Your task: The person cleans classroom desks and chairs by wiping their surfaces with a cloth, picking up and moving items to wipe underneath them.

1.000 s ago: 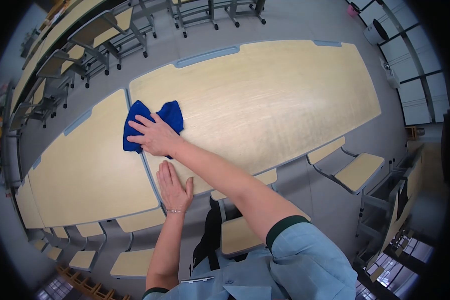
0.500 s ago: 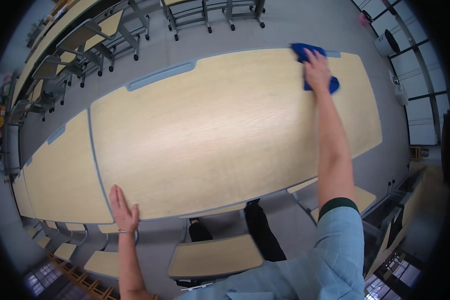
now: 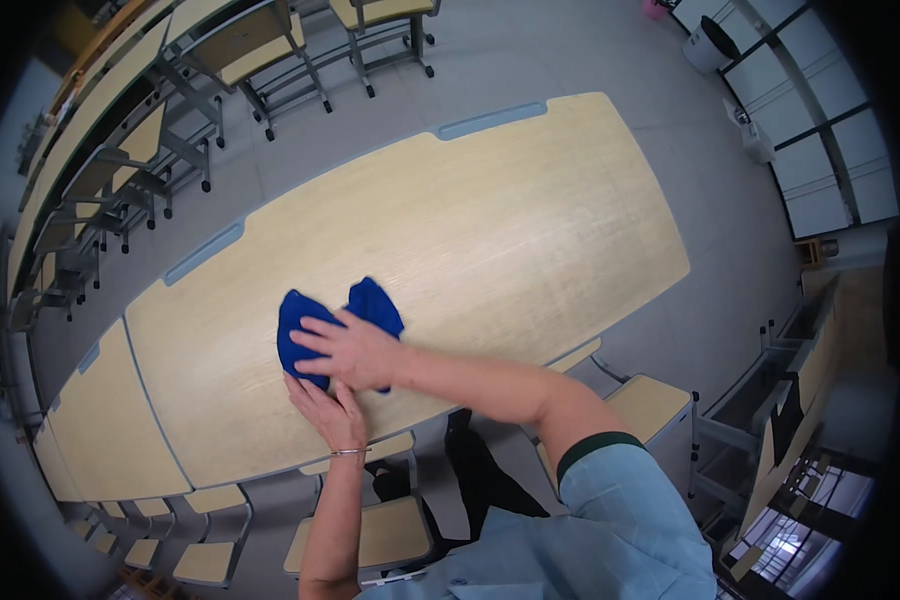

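Observation:
A blue cloth (image 3: 303,318) lies bunched on the light wood-look desktop (image 3: 510,230). My right hand (image 3: 358,352) rests flat on the cloth, fingers spread and pointing left, pressing it against the surface. Parts of the cloth stick out beyond the fingers on the left and above the hand. Just below it, my left hand (image 3: 330,415) lies on the desktop near its front edge, its fingers stretched out. Its fingertips are close to the lower edge of the cloth and partly overlapped by my right hand; whether they touch the cloth I cannot tell.
Chairs (image 3: 390,535) stand along the near side of the joined desks. Beyond the far edge are more desks and chairs (image 3: 240,45). A bin (image 3: 708,48) and white cabinets (image 3: 815,165) are at the upper right. A desk with open shelves stands at the right.
My right hand has brought the cloth from the far right of the desktop back left and nearer. My left hand is now beside it. The view has shifted along the desks.

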### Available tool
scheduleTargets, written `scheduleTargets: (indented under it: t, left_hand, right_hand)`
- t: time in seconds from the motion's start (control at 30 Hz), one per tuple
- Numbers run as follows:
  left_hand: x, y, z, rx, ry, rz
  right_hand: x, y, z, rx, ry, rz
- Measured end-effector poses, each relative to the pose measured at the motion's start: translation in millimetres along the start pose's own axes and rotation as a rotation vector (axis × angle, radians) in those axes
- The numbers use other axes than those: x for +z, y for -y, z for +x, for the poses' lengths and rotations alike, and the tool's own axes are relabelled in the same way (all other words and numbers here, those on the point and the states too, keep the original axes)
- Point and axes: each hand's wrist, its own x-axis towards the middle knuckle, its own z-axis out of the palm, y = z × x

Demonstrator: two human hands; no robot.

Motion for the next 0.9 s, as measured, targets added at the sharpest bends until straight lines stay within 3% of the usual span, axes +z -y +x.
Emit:
scheduleTargets:
  t: [0.03, 0.1, 0.2, 0.27, 0.37, 0.47, 0.53, 0.6, 0.67, 0.7, 0.73, 0.77, 0.9]
  left_hand:
    - [4.2, -9.2, 0.1, -0.074, -0.017, -0.040]
    - [1.3, -13.5, 1.1, -0.026, 0.049, 0.043]
    - [-3.2, -11.1, 1.2, 0.028, 0.093, 0.150]
    - [-1.8, -17.1, 1.8, 0.018, 0.090, 0.185]
    - [-1.4, -15.2, 1.4, 0.037, 0.073, 0.194]
    - [-4.0, -15.7, 2.1, 0.025, 0.110, 0.206]
    - [-2.5, -16.7, 3.6, 0.026, 0.092, 0.222]
    - [-2.0, -15.9, -0.2, 0.047, 0.073, 0.232]
    - [1.6, -13.0, 0.9, 0.085, 0.024, 0.225]
    - [4.3, -14.4, 2.5, 0.086, 0.019, 0.219]
    - [5.8, -14.5, 3.0, 0.084, 0.013, 0.216]
    - [5.6, -11.0, 0.0, 0.084, 0.011, 0.216]
    - [20.1, 20.3, -0.2, 0.122, 0.006, 0.102]
  right_hand:
    - [-3.0, -19.4, -2.7, 0.000, -0.034, -0.049]
    - [-22.1, -95.7, -10.6, 0.047, -0.097, -0.158]
    - [-121.7, -210.3, -53.5, 0.490, -0.179, -0.350]
    - [-173.3, -294.6, -112.9, 0.729, -0.346, -0.639]
    - [-241.0, -373.3, -223.3, 1.096, -0.247, -0.834]
    - [-280.8, -355.8, -293.9, 1.501, -0.333, -0.770]
    - [-269.4, -319.8, -320.2, 1.502, -0.312, -0.862]
    - [-235.0, -269.8, -322.9, 1.337, -0.328, -0.947]
    - [-184.5, -200.1, -283.4, 1.267, -0.227, -0.923]
    - [-161.9, -150.3, -248.2, 1.025, -0.158, -0.958]
    - [-120.6, -103.3, -217.4, 1.105, -0.209, -0.708]
    - [-97.6, -48.7, -175.9, 1.029, -0.193, -0.549]
    - [-20.9, 86.8, -117.0, 0.401, 0.107, -0.103]
